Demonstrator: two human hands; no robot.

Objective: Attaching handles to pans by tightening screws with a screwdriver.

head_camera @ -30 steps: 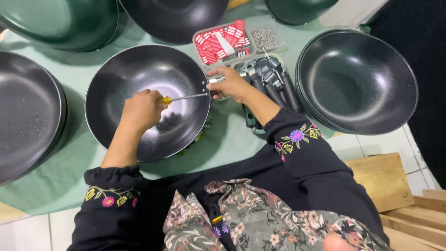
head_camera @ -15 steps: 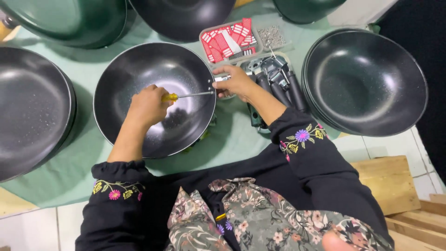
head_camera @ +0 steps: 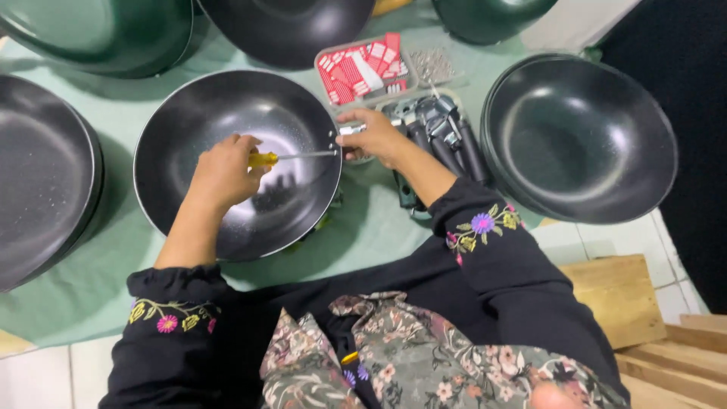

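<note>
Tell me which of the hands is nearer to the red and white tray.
Right. The right hand is just below the tray; the left hand is farther, over the pan.

A tray of handles (head_camera: 447,140) lies between the middle pan (head_camera: 227,121) and the right-hand pan (head_camera: 583,136).

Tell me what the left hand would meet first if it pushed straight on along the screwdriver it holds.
The left hand points its yellow-handled screwdriver rightward across the black pan. Going on, it would likely first meet the pan's right rim, where the right hand grips a metal fitting. Depth is hard to judge.
</note>
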